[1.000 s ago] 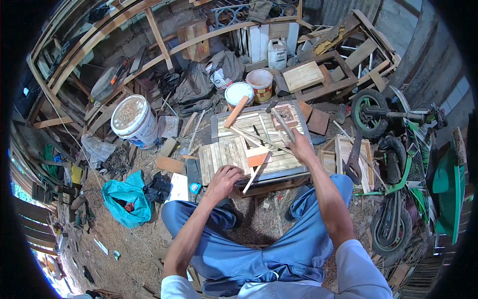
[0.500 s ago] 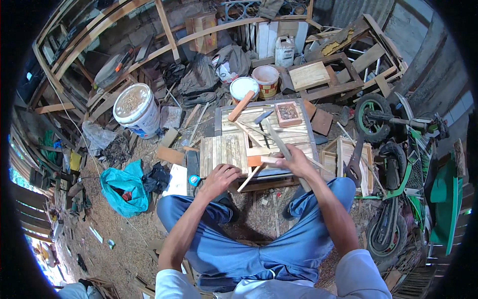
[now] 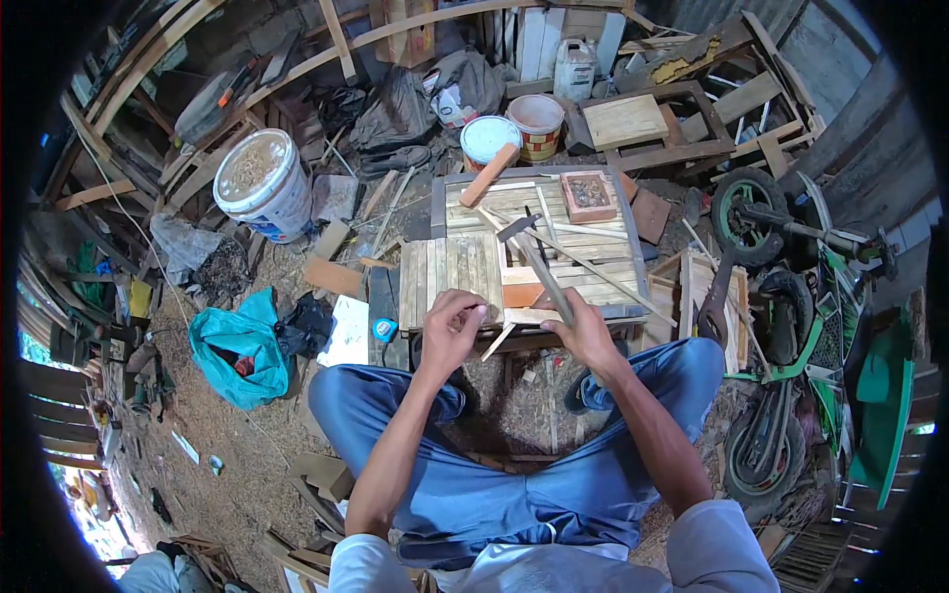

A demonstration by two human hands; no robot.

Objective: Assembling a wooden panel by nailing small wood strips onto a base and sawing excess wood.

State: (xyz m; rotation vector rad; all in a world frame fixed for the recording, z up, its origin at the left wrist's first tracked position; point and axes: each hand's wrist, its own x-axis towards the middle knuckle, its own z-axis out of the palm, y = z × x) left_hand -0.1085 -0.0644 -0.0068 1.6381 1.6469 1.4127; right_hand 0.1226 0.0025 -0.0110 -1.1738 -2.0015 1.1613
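- Since a second ago, the right hand [image 3: 585, 331] has pulled back from the far tabletop [image 3: 593, 259] and now grips a hammer [image 3: 539, 262].
- The hammer's handle runs away from the person, head far.
- The left hand [image 3: 450, 326] pinches the edge of a slatted panel [image 3: 450, 280].
- A white bucket [image 3: 262, 183] stands far left.

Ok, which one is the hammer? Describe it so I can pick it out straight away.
Start at the slatted wooden work table in front of the seated person's knees. The right hand grips a long wooden handle at the table's near edge; follow it away from the person to the dark metal head, and that is the hammer. Unlike the thin pale sticks lying about it, it is thicker and has that dark head.
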